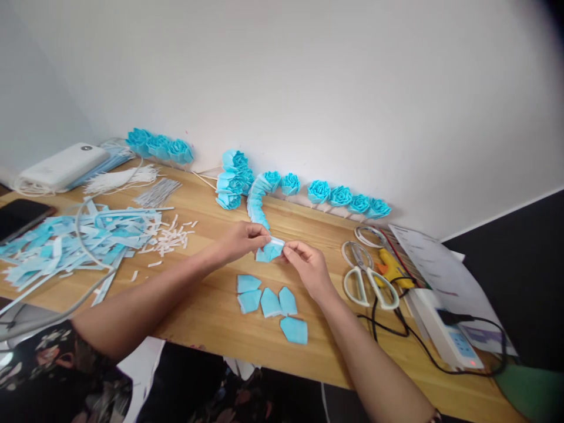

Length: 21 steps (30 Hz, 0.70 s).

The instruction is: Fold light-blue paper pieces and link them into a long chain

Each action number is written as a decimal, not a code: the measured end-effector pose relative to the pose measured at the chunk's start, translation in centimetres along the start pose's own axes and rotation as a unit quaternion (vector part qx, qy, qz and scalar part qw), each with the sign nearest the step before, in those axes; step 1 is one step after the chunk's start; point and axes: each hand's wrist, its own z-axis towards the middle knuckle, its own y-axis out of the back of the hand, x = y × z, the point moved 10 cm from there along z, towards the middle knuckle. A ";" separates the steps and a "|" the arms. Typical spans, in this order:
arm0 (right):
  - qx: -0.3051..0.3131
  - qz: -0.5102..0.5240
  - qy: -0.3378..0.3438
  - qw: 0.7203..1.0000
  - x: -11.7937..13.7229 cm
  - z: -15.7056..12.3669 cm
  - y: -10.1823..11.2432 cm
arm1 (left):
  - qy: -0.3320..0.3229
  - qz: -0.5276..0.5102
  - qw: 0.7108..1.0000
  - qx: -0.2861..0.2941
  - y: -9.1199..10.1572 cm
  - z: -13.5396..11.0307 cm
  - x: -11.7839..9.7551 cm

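The left hand (247,242) and right hand (308,267) are nearly closed, pinching opposite ends of a small light-blue fabric-like piece with a white upper edge (269,252) above the brown wooden bench (189,320). Five flat light-blue cut pieces (270,302) lie nearer the camera, a curved row of overlapping pale-blue petals (255,205) just beyond, and white-handled metal scissors (378,288) to the right

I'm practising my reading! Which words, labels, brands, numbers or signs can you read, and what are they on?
No text can be read clearly.
Printed sheet: lines too blurred to read.
Power strip: blue label, too small to read.
White box: dark round mark, too small to make out.
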 end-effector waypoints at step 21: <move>-0.047 -0.050 0.024 0.997 0.4 0.0 0.8 | -0.262 0.307 0.902 -0.155 -0.6 -3.3 -6.4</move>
